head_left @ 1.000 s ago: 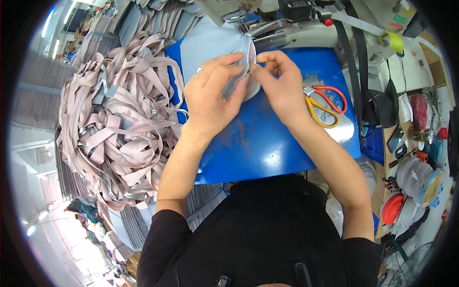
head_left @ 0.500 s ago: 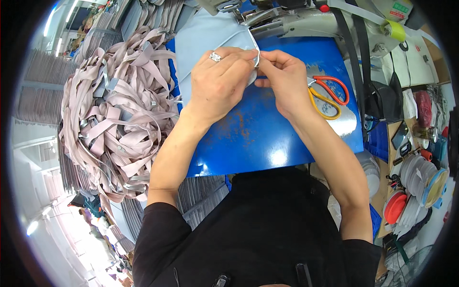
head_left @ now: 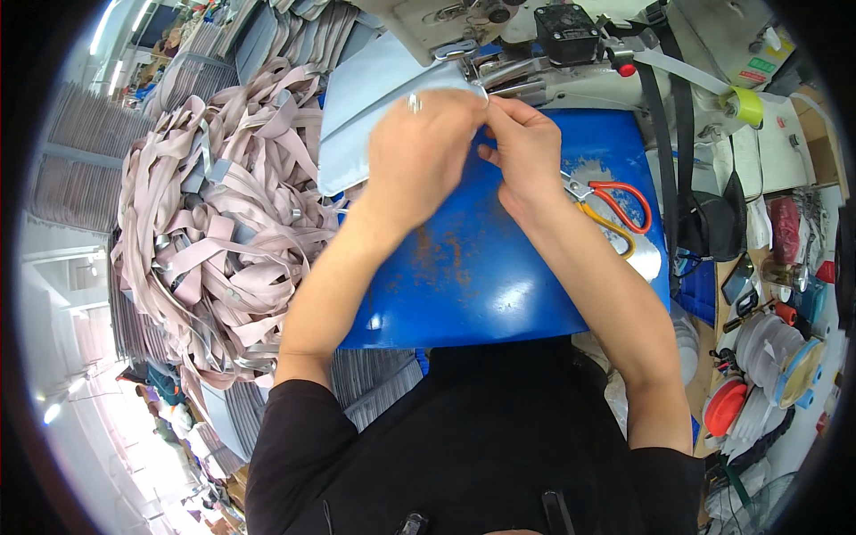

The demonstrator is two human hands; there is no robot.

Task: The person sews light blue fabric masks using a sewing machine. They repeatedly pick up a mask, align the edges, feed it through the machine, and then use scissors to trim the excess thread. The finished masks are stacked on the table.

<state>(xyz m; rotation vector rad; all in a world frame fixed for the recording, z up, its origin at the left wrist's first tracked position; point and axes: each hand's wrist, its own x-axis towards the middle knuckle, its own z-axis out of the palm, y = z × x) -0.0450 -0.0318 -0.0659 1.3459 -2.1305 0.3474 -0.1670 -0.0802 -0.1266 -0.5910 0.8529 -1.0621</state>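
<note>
A pale blue-grey fabric panel (head_left: 374, 98) with seams across it lies at the sewing machine (head_left: 526, 67), partly behind my hands. My left hand (head_left: 417, 152), with a ring on one finger, is curled over the panel's right edge and smeared by motion. Its fingertips meet those of my right hand (head_left: 528, 147) at the white-trimmed edge. There my right thumb and forefinger are pinched together on the edge; the exact grip is hidden. Beside my right wrist, scissors (head_left: 621, 205) with one red and one yellow handle rest on the blue work surface (head_left: 481, 294).
To the left is a large heap of pinkish straps (head_left: 223, 223) with metal fittings. Stacked grey panels (head_left: 85, 178) stand behind it. At the right, black straps (head_left: 660, 134) hang near the machine, and spools (head_left: 758, 357) crowd a shelf.
The view has tilted, so the machine and table sit lower in the picture. My left hand now blurs with motion, and more of the panel's lower left corner shows. Both hands stay at the edge.
</note>
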